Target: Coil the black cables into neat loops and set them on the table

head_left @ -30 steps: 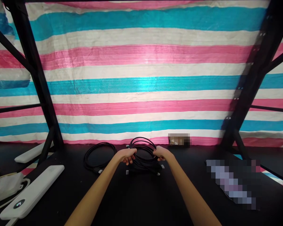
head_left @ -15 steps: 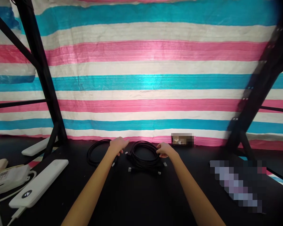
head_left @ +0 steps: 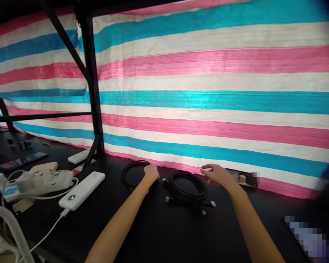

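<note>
Two coils of black cable lie on the black table near the striped tarp. My left hand (head_left: pixel 151 172) rests on the right edge of the left coil (head_left: pixel 131 174), its fingers curled over the cable. The right coil (head_left: pixel 188 186) lies flat between my hands, its white-tipped plugs sticking out at the front. My right hand (head_left: pixel 216 174) hovers just right of that coil with fingers spread, holding nothing.
A white power bank (head_left: pixel 82 185) with a white lead lies at the left, beside a power strip (head_left: pixel 44 179) and a phone (head_left: pixel 22 160). A black frame post (head_left: pixel 93 91) stands behind them. A small card (head_left: pixel 242 178) lies against the tarp; a blurred flat object (head_left: pixel 309 237) sits at the lower right.
Both hands have let go of the right coil, which now lies flat. My left hand moved left onto the other coil; my right hand lifted off, opened. The view swung left.
</note>
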